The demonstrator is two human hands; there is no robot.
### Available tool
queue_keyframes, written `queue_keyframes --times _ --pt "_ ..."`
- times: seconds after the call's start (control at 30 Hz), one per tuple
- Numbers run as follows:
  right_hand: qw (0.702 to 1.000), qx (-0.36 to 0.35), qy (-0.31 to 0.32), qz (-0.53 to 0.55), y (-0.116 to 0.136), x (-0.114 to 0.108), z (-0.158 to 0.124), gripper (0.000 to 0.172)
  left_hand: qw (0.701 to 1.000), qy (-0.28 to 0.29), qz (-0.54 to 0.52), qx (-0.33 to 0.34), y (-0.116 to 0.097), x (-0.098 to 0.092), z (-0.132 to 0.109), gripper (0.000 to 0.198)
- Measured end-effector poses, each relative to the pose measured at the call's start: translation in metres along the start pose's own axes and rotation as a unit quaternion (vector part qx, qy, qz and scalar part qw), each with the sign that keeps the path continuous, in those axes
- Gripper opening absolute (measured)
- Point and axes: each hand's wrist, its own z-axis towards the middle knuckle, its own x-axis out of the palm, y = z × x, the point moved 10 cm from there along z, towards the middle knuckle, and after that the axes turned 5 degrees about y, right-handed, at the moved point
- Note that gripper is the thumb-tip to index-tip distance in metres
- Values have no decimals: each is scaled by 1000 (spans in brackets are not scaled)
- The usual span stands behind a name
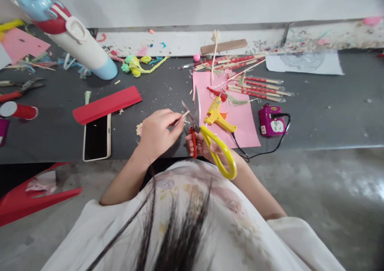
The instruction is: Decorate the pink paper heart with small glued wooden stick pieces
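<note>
- Far left of desk (330, 111): pink card (25, 47) at back, pliers (22, 90) in front, then red spool (25, 111) on its side.
- Bottle (79, 35): white body, blue base, leans left in view, near back.
- Phone (97, 139): dark screen up, top end under red strip (108, 104) lying aslant over it.
- Pale bits (139, 129): small heap just left of left hand.
- Yarn (136, 66): yellow and green, at back, right of bottle.
- Left hand (160, 133): fingers closed, pinching stick (186, 113), short and pale.
- Stick: held above desk, tip at scissors blades; can't tell if touching.
- Scissors (197, 107): blades spread, pointing away from person; one yellow handle, one red.
- Right hand (205, 146): fingers wrapped round scissors handles.
- Glue gun (214, 111): yellow, on pink sheet (247, 137), right of scissors.
- Wrapped sticks (255, 87): red and pale, partly over sheet, behind glue gun.
- Purple box (267, 121): right of sheet, black cord attached.
- Drawing (303, 63): white paper, far right, back edge.
</note>
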Motion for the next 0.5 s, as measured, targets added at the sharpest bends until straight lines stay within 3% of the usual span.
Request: queue_keyframes --times 0.13,0.5 --pt "999 16 -14 -24 2 0 -2 53 1000 28 13 6 -2 6 0 22" --pt "997 58 -30 -48 6 2 -4 45 996 73 25 47 -11 10 -1 26"
